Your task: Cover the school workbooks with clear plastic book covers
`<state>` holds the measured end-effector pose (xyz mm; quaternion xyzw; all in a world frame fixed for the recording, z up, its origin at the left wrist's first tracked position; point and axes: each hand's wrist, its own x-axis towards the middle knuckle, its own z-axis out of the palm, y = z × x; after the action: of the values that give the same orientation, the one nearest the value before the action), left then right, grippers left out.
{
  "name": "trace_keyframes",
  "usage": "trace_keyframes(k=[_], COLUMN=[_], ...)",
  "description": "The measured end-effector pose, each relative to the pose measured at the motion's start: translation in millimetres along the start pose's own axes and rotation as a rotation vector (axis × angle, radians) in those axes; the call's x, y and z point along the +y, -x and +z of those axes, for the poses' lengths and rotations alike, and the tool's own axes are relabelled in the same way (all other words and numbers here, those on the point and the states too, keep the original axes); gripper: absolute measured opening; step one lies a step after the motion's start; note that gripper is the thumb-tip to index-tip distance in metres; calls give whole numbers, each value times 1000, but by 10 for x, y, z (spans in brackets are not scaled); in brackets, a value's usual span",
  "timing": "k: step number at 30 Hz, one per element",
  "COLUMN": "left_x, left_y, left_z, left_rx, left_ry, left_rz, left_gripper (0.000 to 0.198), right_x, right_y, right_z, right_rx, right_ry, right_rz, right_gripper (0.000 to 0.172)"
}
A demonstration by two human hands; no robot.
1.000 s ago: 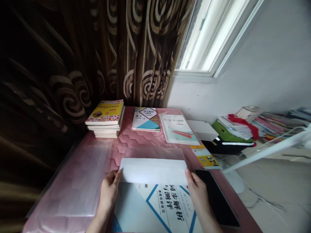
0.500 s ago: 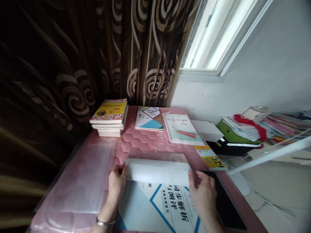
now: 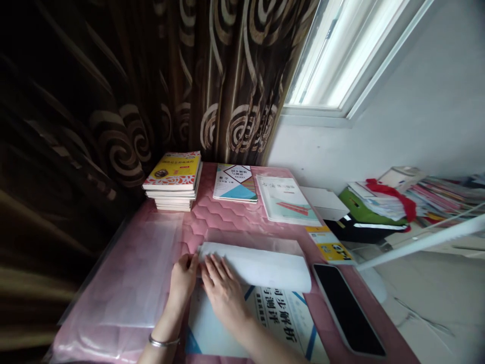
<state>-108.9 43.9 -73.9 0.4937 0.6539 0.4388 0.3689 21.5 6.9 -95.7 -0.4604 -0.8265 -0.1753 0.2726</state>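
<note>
A workbook (image 3: pixel 280 318) with a blue and white cover lies near me on the pink table (image 3: pixel 223 220). A white flap of clear plastic cover (image 3: pixel 265 268) is folded over its far edge. My left hand (image 3: pixel 183 278) holds the flap's left corner, fingers curled on it. My right hand (image 3: pixel 222 290) lies flat on the book beside the left hand, fingers stretched out and pressing on the flap's left part.
Sheets of clear plastic (image 3: pixel 132 283) lie at the left. At the far edge stand a stack of books (image 3: pixel 174 179), another workbook (image 3: pixel 235 183) and a pale one (image 3: pixel 288 199). A dark phone (image 3: pixel 346 308) and a yellow card (image 3: pixel 330 245) lie at the right.
My right hand has left the flap's right end and moved across to its left part, beside my left hand. The flap now bulges up at the right.
</note>
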Motion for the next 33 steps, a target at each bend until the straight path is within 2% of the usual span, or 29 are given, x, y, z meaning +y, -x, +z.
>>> trace_keyframes(k=[3, 7, 11, 18, 23, 27, 30, 32, 33], left_x=[-19, -89, -77, -73, -114, -45, 24, 55, 65], left_y=[-16, -62, -71, -39, -52, -49, -40, -36, -35], left_z=[-48, -97, -140, -255, -227, -200, -221, -239, -246], left_rx=[-46, -149, -166, -264, -209, -133, -133, -158, -173], left_ry=[28, 140, 233, 121, 64, 24, -16, 1, 20], left_rz=[-8, -16, -48, -24, -23, -36, -21, 4, 17], left_gripper=[35, 24, 26, 24, 22, 16, 11, 8, 8], right_x=[75, 103, 99, 134, 127, 191, 477, 790, 962], right_y=[33, 44, 52, 29, 32, 8, 104, 276, 387], right_z=[-31, -55, -31, -66, -50, -219, -490, -668, -740], right_rx=[15, 12, 4, -19, -41, -43, 45, 180, 239], right_ry=[-15, -34, -64, -111, -134, -146, -141, -96, -63], right_rz=[21, 47, 68, 70, 64, 83, 235, 454, 575], right_gripper=[32, 33, 36, 35, 35, 36, 29, 24, 28])
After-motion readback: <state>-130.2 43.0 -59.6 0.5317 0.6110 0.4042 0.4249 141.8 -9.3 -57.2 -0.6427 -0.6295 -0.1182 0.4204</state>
